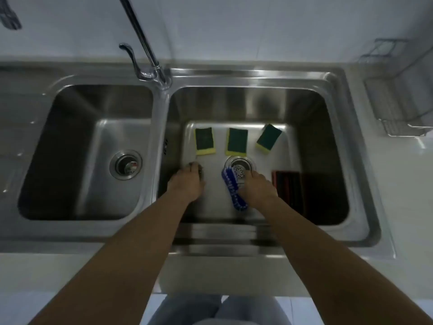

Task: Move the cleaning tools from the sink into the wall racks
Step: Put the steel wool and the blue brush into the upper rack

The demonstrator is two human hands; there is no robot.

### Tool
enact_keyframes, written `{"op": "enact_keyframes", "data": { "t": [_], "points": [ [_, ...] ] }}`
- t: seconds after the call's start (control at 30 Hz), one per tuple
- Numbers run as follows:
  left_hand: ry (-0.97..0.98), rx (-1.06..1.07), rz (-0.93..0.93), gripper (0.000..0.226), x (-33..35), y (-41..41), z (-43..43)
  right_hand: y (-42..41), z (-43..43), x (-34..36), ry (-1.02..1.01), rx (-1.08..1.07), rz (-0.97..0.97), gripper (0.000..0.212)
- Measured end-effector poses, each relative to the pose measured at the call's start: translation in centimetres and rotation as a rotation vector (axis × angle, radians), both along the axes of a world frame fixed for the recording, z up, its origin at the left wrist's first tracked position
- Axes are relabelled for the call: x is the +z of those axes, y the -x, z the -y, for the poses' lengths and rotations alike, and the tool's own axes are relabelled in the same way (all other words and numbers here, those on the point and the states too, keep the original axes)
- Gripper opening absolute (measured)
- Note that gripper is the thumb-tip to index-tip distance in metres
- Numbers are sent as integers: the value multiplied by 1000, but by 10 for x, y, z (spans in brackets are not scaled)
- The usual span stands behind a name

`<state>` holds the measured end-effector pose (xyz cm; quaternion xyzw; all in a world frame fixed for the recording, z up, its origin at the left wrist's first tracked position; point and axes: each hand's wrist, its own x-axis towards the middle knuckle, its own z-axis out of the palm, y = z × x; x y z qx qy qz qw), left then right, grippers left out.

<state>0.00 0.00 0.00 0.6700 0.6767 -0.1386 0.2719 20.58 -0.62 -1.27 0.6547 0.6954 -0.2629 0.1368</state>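
Note:
Three green and yellow sponges lie in a row at the back of the right sink basin (311, 137): left sponge (205, 141), middle sponge (237, 141), right sponge (268, 136). A blue brush (232, 187) lies beside the drain, and my right hand (257, 186) rests on its right side, fingers curled over it. My left hand (187, 181) is closed over a small dark scouring pad (198, 168), mostly hidden. A red and black ribbed item (288, 186) lies at the basin's right.
The left basin (70, 148) holds only its drain. The tap (145, 50) rises between the basins. A wire wall rack (403, 106) hangs at the right, above the counter. Another hanging item (9, 17) shows at the top left.

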Motion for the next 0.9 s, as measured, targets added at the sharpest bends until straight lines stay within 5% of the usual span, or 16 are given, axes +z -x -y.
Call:
{"op": "enact_keyframes", "data": {
  "t": [0.37, 0.5, 0.73, 0.9],
  "points": [
    [114, 124, -55, 93, -45, 0, -3, 29, 0, -49, 190, -211, 79, 77],
    [114, 158, -46, 93, -55, -5, -7, 37, -4, -61, 161, -244, 120, 62],
    [123, 296, 35, 92, -55, -12, -12, 36, -3, -60, 215, -337, 127, 78],
    [96, 463, 158, 83, -39, -14, -17, 28, -2, -40, 162, -395, 75, 70]
  ]
}}
